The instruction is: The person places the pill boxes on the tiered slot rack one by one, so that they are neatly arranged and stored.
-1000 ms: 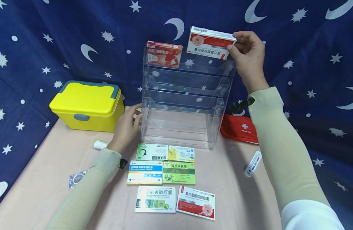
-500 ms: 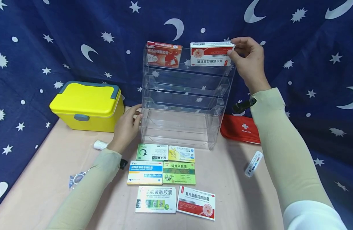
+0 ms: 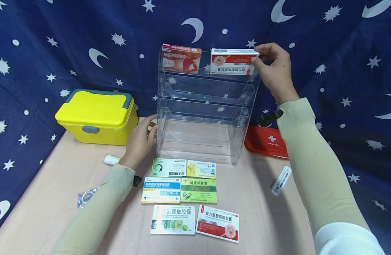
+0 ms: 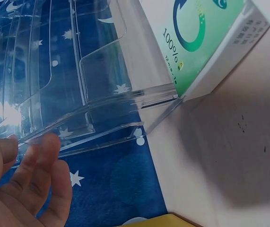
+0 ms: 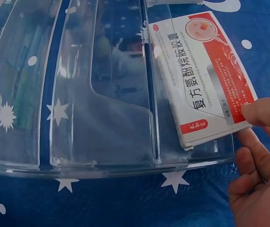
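Observation:
My right hand pinches the right end of a red-and-white medicine box between thumb and fingers. The box lies sideways in the top tier of a clear acrylic rack, its print upside down in the head view. In the right wrist view, the medicine box leans behind the tier's clear front panel. Left of it in the same tier stands an orange-red medicine box. My left hand rests its fingertips against the rack's left side; in the left wrist view its fingers are loosely bent at the panel.
Several medicine boxes lie in front of the rack, among them a green-and-white box close to its base. A yellow case stands left, near a white roll. To the right are a red first-aid pouch and a white test cassette.
My right hand has lowered and levelled the red-and-white medicine box into the rack's top tier, most of it in the first half second. My left hand has stayed at the rack's side.

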`<state>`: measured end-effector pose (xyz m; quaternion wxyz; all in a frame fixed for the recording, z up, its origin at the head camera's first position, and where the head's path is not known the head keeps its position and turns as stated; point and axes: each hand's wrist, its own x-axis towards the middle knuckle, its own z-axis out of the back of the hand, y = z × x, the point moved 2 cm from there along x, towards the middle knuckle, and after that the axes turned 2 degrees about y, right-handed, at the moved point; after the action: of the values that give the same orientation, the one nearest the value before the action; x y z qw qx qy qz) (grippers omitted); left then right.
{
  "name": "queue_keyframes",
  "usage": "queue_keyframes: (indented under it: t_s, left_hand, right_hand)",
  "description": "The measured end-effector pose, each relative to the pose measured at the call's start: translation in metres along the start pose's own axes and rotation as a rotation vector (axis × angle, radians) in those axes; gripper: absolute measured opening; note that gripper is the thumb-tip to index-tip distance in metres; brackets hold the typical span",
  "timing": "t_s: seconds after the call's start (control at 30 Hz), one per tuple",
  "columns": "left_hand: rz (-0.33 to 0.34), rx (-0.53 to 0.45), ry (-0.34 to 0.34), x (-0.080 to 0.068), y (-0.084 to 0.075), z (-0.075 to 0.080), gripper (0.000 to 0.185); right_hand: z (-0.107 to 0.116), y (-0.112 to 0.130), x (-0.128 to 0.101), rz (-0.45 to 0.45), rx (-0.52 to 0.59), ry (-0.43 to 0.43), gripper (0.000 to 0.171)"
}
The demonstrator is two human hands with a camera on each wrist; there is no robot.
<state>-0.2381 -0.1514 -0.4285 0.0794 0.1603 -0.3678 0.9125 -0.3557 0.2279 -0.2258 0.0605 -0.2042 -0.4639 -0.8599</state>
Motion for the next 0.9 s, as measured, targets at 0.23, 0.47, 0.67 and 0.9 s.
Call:
queue_keyframes:
  t_s: [0.23,0.47,0.67,0.9]
  left_hand:
    - [-0.002,0.000,-0.001,0.001,0.000,0.001,0.045]
    - [0.013,0.003,0.004,-0.001,0.000,0.000,0.045]
    - [0.009,0.007,0.014,-0.002,-0.001,-0.001,0.045]
    - [-0.003,0.007,0.003,-0.002,-0.001,0.000,0.045]
  right_hand:
    - [0.000,-0.001,-0.002,0.003,-0.063,-0.009,0.027]
    - [0.002,-0.007,-0.020,0.075,-0.120,-0.064,0.026]
    - [-0.004,-0.025,-0.084,0.254,-0.028,-0.101,0.021]
    - [-0.040,-0.071,-0.191,0.200,0.059,0.225,0.020]
